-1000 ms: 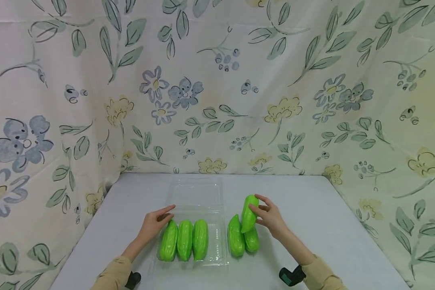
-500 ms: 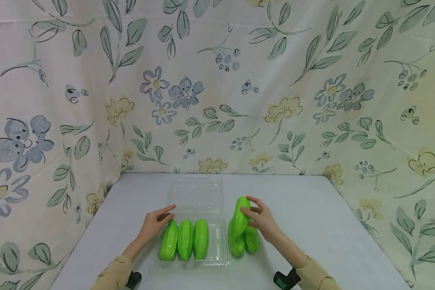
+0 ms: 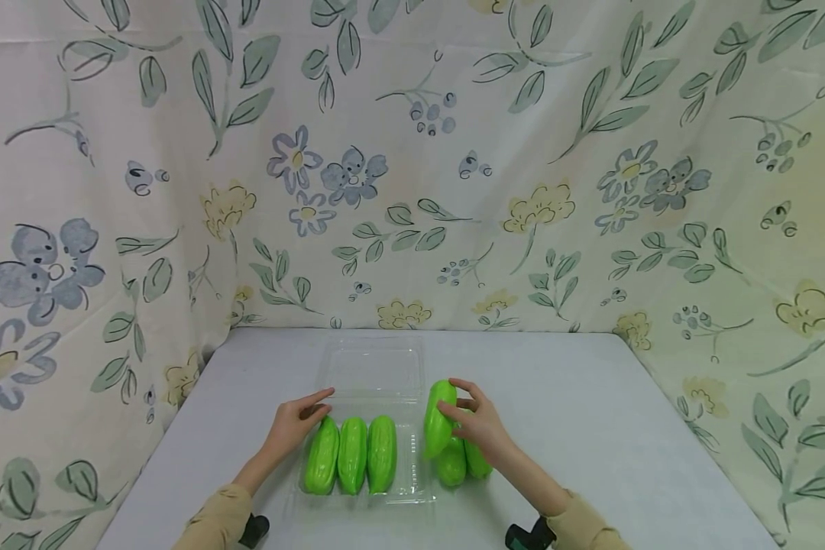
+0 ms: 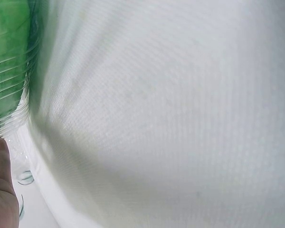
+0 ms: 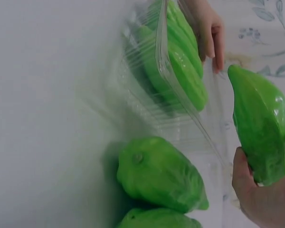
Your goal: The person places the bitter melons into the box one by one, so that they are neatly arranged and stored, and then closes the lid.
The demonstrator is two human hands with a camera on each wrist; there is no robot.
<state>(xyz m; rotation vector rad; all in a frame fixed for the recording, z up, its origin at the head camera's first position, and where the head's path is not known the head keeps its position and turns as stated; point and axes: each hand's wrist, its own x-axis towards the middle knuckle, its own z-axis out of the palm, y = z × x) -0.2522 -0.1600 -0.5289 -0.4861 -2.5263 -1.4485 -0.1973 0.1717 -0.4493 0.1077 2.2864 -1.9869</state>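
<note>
My right hand (image 3: pixel 481 420) pinches a green papaya (image 3: pixel 440 420), pointed and ridged, between thumb and fingers. It is raised beside the right wall of the clear plastic container (image 3: pixel 415 458), as the right wrist view (image 5: pixel 261 123) of this papaya also shows. Two more papayas (image 3: pixel 451 466) lie below it on the table, partly covered. Inside the container, three papayas (image 3: pixel 353 456) lie side by side along the left. My left hand (image 3: pixel 296 424) rests at the container's back left corner, thumb and index finger extended and apart. The left wrist view catches only part of this hand (image 4: pixel 2 199).
The container's hinged lid (image 3: pixel 371 367) lies open toward the back of the white table (image 3: pixel 557 397). A floral cloth (image 3: pixel 412 168) hangs behind and along both sides. Dark devices (image 3: pixel 529 535) are worn at the wrists.
My right hand has moved left and slightly lower with its papaya, from above the right-hand loose papaya to the container's right edge. The left hand stays in place.
</note>
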